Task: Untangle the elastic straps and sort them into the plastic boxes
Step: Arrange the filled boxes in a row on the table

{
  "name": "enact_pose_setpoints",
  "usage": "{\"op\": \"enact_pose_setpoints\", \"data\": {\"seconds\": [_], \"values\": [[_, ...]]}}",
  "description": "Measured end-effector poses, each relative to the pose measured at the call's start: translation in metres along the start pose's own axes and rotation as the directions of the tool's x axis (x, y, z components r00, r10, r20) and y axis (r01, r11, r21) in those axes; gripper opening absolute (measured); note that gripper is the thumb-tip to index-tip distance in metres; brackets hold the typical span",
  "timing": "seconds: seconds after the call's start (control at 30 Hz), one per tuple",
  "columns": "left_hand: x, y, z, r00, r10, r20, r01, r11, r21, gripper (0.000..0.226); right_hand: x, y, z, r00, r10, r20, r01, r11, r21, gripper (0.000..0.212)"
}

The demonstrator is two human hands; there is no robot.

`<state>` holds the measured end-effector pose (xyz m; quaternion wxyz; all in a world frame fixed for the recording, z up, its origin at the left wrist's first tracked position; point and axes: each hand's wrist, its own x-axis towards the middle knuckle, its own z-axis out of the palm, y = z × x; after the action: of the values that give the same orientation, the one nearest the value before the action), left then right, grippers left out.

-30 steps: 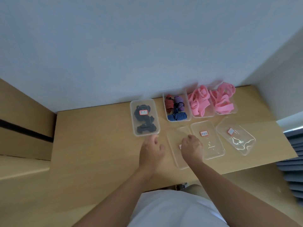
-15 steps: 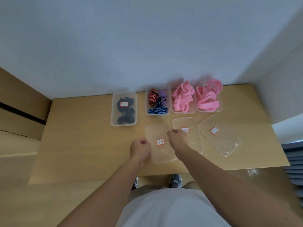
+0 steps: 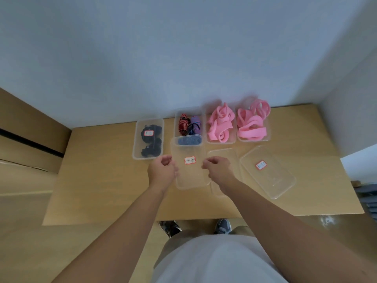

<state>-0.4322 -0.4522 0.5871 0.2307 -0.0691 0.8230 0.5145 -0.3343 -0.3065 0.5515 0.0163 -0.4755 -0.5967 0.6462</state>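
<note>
Gripping clear lid by both long edges, left hand and right hand fingers curled pinching rims, above tabletop, overlapping striped-strap box. Lid light, thin, flexy, slick; edge hold best.

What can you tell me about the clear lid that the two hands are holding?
The clear lid is a thin rectangular sheet of transparent plastic with rounded corners and a raised rim. A small white label with a red border sits near its middle; the writing is unreadable. The left hand and right hand grip its long sides. Its far end overlaps the box of striped straps.
</note>
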Motion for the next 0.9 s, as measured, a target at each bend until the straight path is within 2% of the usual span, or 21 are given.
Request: {"op": "enact_pose_setpoints", "data": {"seconds": [0.23,0.33,0.4,0.5,0.57,0.67,0.9], "values": [[0.035,0.033,0.010,0.996,0.084,0.004,-0.084,0.982,0.171,0.013,0.015,-0.032,0.011,0.997,-0.072,-0.042,0.074,0.995,0.061,0.011],[0.053,0.043,0.012,0.993,0.119,0.016,-0.119,0.965,0.233,0.024,0.018,-0.045,0.020,0.998,-0.053,-0.027,0.055,0.993,0.106,0.013],[0.062,0.048,0.014,0.994,0.095,0.057,-0.106,0.966,0.235,0.028,0.021,-0.050,0.026,0.998,-0.040,-0.047,0.044,0.996,0.082,0.015],[0.071,0.052,0.015,0.991,0.047,0.123,-0.077,0.965,0.252,0.019,0.024,-0.053,0.031,0.996,-0.016,-0.087,0.021,0.998,0.058,0.018],[0.074,0.050,0.016,0.990,0.028,0.138,-0.064,0.962,0.266,0.032,0.026,-0.053,0.033,0.995,-0.004,-0.104,0.009,0.999,0.045,0.019],[0.070,0.049,0.015,0.988,0.021,0.153,-0.063,0.959,0.275,0.037,0.028,-0.053,0.036,0.990,-0.011,-0.141,0.015,1.000,0.026,0.018],[0.035,0.032,0.012,0.977,0.025,0.210,-0.096,0.939,0.331,0.031,0.017,-0.040,0.026,0.977,-0.013,-0.212,-0.011,0.994,-0.113,0.026]]}}
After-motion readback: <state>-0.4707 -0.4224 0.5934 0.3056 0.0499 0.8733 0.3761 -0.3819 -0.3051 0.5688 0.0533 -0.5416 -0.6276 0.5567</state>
